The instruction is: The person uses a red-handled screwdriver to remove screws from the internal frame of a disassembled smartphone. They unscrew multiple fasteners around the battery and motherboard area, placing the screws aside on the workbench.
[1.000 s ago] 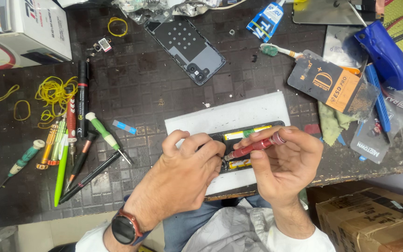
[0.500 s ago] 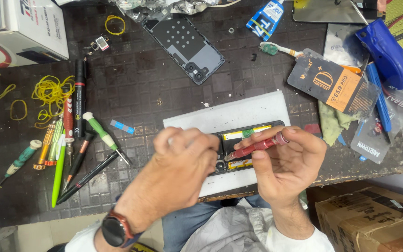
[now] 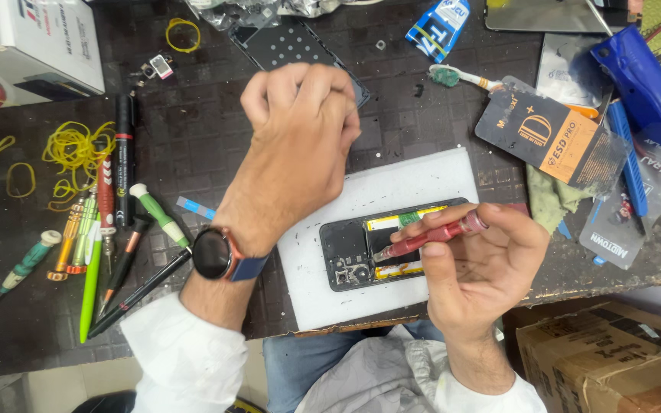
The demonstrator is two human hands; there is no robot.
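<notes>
An opened phone (image 3: 361, 256) with its back off lies on a white foam pad (image 3: 392, 191) near the table's front edge. My right hand (image 3: 483, 268) holds a red screwdriver (image 3: 430, 235), its tip resting on the phone's inner frame. My left hand (image 3: 300, 145) is lifted above the table with fingers curled together over the far end of the pad, close to the phone's back cover (image 3: 284, 46). Whether it pinches something small cannot be seen. A dark watch (image 3: 216, 254) sits on that wrist.
Screwdrivers, pens and a black marker (image 3: 124, 168) lie in a row at the left, with yellow rubber bands (image 3: 78, 149) beside them. A white box (image 3: 32, 46) stands far left. Packets, an orange-black card (image 3: 552, 138), a blue case (image 3: 644, 84) crowd the right. A cardboard box (image 3: 613, 359) stands below.
My left hand has left the phone, risen and moved away toward the far side of the table. My right hand keeps the red screwdriver on the phone.
</notes>
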